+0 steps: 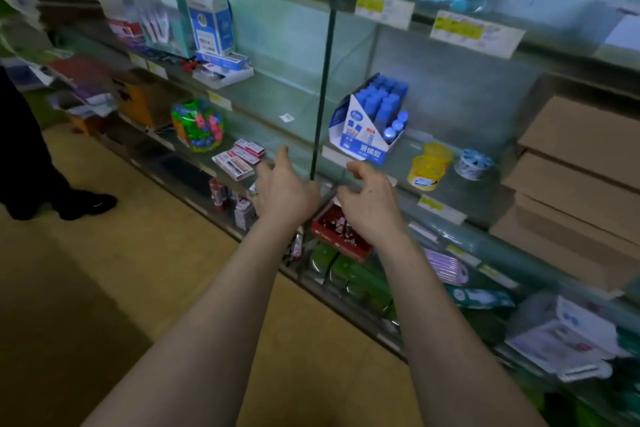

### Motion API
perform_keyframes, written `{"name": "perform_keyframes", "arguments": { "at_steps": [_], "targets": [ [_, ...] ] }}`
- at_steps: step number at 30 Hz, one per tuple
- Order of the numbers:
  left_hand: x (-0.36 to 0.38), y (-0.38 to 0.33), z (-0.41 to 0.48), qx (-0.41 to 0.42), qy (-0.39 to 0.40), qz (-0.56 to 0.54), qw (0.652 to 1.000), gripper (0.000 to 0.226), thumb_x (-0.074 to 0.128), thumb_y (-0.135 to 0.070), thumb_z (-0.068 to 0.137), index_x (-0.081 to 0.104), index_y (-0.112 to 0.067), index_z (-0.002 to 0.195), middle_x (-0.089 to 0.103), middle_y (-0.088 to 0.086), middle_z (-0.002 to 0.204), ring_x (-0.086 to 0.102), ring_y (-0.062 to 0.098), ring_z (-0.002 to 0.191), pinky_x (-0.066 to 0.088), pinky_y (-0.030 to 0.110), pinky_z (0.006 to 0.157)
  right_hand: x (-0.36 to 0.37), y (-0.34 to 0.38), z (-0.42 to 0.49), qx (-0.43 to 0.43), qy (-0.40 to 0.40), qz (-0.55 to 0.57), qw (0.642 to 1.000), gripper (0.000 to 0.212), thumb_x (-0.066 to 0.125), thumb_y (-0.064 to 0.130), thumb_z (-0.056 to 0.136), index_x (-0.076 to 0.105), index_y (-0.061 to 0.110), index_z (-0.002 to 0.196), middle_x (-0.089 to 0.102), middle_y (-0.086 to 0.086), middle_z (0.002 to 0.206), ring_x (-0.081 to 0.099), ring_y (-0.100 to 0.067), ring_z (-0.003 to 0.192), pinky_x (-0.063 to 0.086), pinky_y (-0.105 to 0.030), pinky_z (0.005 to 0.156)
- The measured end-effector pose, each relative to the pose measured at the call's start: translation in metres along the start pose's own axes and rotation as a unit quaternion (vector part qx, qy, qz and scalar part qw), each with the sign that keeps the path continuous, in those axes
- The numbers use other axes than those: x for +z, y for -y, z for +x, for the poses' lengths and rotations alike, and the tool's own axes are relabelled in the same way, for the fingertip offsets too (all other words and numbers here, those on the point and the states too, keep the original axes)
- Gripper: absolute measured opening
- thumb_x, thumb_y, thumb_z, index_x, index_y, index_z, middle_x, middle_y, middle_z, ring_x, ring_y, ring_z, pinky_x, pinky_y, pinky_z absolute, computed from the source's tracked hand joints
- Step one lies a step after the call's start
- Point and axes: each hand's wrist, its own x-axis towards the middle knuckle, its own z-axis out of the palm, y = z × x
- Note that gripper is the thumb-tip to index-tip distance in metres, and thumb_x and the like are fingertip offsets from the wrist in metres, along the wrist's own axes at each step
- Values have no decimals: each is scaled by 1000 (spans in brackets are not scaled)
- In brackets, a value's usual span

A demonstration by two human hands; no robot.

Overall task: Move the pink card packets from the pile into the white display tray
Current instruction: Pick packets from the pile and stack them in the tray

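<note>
While both hands hover at the glass divider (pixel 323 80), neither has hold of anything. The left hand (pixel 285 185) is spread with loose fingers and the right hand (pixel 367 199) is lightly curled and empty. The pink packets (pixel 239 159) lie piled just left of the divider, and the white tray (pixel 223 75) is further left and higher up. The danger, I'd say, is a hasty grab that fans the slick pile off the shelf lip, or a wrist that clips the divider's edge on the lift.
</note>
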Motion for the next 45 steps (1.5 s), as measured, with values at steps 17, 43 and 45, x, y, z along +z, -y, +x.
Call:
{"name": "perform_keyframes", "arguments": {
  "at_steps": [17, 43, 45],
  "targets": [
    [-37, 67, 101, -57, -33, -22, 998, 75, 64, -23, 83, 23, -29, 146, 33, 9, 144, 34, 29, 132, 35, 51, 105, 94, 57, 69, -14, 57, 28, 998, 45, 51, 18, 95, 44, 25, 139, 42, 2, 142, 43, -13, 123, 38, -26, 94],
    [-105, 67, 369, -28, -24, -20, 999, 76, 60, -23, 84, 18, -28, 147, 32, 13, 137, 45, 33, 119, 41, 52, 100, 217, 163, 297, -30, 35, 23, 999, 44, 52, 16, 93, 48, 19, 136, 48, -2, 138, 42, -17, 128, 35, -30, 100],
    [-120, 72, 388, -17, -14, -17, 1000, 76, 59, -22, 84, 18, -28, 148, 33, 13, 136, 46, 32, 116, 41, 51, 100, 234, 179, 307, -22, 18, 22, 999, 43, 52, 16, 92, 49, 18, 135, 49, -2, 137, 43, -17, 127, 35, -28, 98]
  ]
}}
